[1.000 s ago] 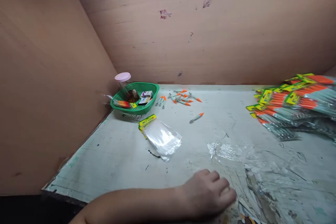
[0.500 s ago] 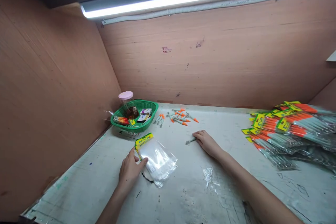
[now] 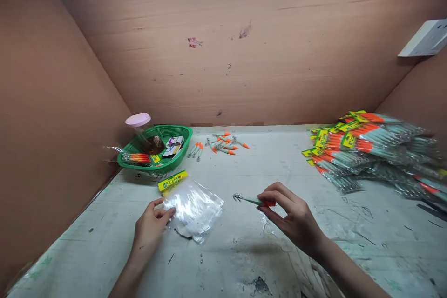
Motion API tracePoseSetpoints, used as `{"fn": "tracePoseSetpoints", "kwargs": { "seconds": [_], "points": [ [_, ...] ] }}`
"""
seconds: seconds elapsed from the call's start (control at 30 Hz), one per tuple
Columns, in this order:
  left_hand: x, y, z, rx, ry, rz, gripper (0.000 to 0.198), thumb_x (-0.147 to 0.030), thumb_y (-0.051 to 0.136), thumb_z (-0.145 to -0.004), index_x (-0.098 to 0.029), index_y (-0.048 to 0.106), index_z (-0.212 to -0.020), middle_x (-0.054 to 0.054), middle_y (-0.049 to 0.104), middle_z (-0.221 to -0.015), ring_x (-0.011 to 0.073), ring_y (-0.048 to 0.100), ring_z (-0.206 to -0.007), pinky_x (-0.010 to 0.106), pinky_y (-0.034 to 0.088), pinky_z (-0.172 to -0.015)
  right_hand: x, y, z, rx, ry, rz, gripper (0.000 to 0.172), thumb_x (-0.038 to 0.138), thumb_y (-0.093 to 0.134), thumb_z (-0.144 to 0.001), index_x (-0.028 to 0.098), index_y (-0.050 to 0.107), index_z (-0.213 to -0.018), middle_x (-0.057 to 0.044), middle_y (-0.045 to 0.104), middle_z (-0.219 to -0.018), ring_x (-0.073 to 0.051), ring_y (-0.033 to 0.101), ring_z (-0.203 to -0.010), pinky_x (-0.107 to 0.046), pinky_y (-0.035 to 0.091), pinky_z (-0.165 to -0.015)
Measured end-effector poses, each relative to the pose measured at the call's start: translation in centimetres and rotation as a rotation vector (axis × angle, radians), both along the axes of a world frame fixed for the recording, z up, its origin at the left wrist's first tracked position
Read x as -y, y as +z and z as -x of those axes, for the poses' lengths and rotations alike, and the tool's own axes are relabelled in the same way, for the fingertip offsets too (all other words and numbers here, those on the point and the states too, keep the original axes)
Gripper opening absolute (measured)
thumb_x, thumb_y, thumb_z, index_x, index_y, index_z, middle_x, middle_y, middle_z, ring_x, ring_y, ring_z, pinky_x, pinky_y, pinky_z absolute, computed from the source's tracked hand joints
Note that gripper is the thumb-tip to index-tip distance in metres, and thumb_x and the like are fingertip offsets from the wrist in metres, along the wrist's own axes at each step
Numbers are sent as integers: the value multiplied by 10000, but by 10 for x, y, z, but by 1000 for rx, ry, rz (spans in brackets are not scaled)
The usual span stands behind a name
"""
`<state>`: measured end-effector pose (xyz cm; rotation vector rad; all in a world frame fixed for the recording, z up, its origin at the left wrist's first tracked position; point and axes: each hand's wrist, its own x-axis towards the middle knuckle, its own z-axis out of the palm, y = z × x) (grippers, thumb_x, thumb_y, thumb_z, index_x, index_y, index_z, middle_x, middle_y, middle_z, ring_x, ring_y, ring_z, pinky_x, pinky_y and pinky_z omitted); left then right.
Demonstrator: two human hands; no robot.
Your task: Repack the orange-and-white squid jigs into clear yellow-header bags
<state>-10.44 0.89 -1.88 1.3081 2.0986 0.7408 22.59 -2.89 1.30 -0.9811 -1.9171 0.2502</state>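
Observation:
My right hand [image 3: 291, 209] pinches a squid jig [image 3: 252, 200] by its orange end, raised a little over the table. Its crown of hooks points left, toward a small stack of clear plastic bags [image 3: 195, 207] with yellow-green "BCT LURE" header cards. At the stack's left edge, my left hand [image 3: 152, 223] has thumb and fingers closed on the bags, which lie on the table. Behind them, loose squid jigs [image 3: 225, 142] with pale green bodies and orange tips lie in a cluster.
A green basket [image 3: 167, 165] at the back left holds a jar with a pink lid [image 3: 138, 119], a small box and a packed set of lures. Packed lures [image 3: 363, 149] are heaped at the right. Wooden panels [image 3: 279, 70] enclose the table; a white box [image 3: 424, 37] is mounted at right.
My right hand has lifted the squid jig off the table and brought it nearer to me. My left hand stays at the bags. The camera view has tilted down and shifted right.

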Motion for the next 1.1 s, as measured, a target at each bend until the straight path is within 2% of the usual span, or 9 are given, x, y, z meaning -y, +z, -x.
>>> {"fn": "tracePoseSetpoints", "kwargs": {
  "seconds": [0.1, 0.2, 0.27, 0.37, 0.47, 0.67, 0.77, 0.93, 1.1],
  "points": [
    [4, 4, 4, 21, -39, 41, 258, -463, 565, -672, -209, 553, -714, 11, 663, -575, 226, 615, -591, 309, 435, -599, 7, 2, 4, -37, -12, 14, 151, 118, 532, -867, 211, 612, -956, -47, 565, -815, -153, 577, -704, -278, 516, -582],
    [12, 13, 3, -44, 26, 16, 229, -399, 563, -724, -224, 520, -582, 7, 628, -548, 230, 609, -612, 315, 439, -598, 10, 1, 6, -51, -29, 38, 128, 134, 532, -862, 204, 608, -938, -55, 573, -821, -156, 578, -702, -277, 533, -581],
    [18, 21, -5, 131, 115, -49, 188, -317, 590, -744, -215, 522, -601, 6, 643, -602, 224, 638, -671, 309, 478, -622, 14, 0, 9, -59, -44, 58, 108, 152, 538, -862, 204, 601, -932, -54, 584, -812, -161, 579, -701, -279, 529, -587],
    [22, 31, -26, 730, 180, -113, 137, -150, 657, -725, -184, 525, -718, 34, 711, -811, 186, 685, -777, 281, 542, -709, 24, 1, 20, -88, -47, 151, 53, 194, 545, -872, 211, 592, -890, -26, 569, -723, -144, 544, -611, -255, 481, -530],
    [17, 38, -53, 1073, 212, -79, 241, 13, 653, -704, -162, 534, -818, 37, 710, -780, 145, 694, -726, 230, 559, -680, 34, 1, 35, -193, -57, 296, 71, 274, 556, -878, 218, 598, -865, -10, 571, -673, -137, 523, -564, -247, 455, -515],
    [-3, 41, -93, 1293, 97, -7, 296, 42, 636, -748, -140, 575, -974, 40, 697, -726, 117, 684, -662, 195, 568, -641, 30, -3, 57, -836, 61, 749, 305, 489, 530, -875, 206, 631, -926, -73, 672, -802, -170, 558, -680, -284, 489, -615],
    [-5, 35, -103, 1329, 53, 23, 198, -17, 652, -770, -125, 600, -927, 62, 699, -760, 144, 695, -719, 223, 580, -663, 19, -10, 59, -1033, 32, 810, 357, 524, 677, -741, 191, 675, -871, -79, 648, -845, -148, 501, -642, -273, 469, -585],
    [0, 16, -106, 1429, 56, 100, 80, -138, 571, -863, -109, 645, -875, 72, 689, -801, 232, 700, -867, 321, 594, -735, 9, -17, 56, -922, -105, 751, 354, 530, 677, -739, 181, 656, -796, -3, 493, -641, -125, 413, -569, -247, 410, -530],
    [3, 8, -104, 1490, 57, 135, 169, -212, 543, -898, -102, 672, -905, 117, 709, -965, 215, 696, -872, 303, 584, -747, 10, -20, 56, -589, -157, 564, 256, 452, 677, -769, 199, 661, -813, -21, 534, -748, -166, 502, -720, -272, 436, -653]
  ]
}}
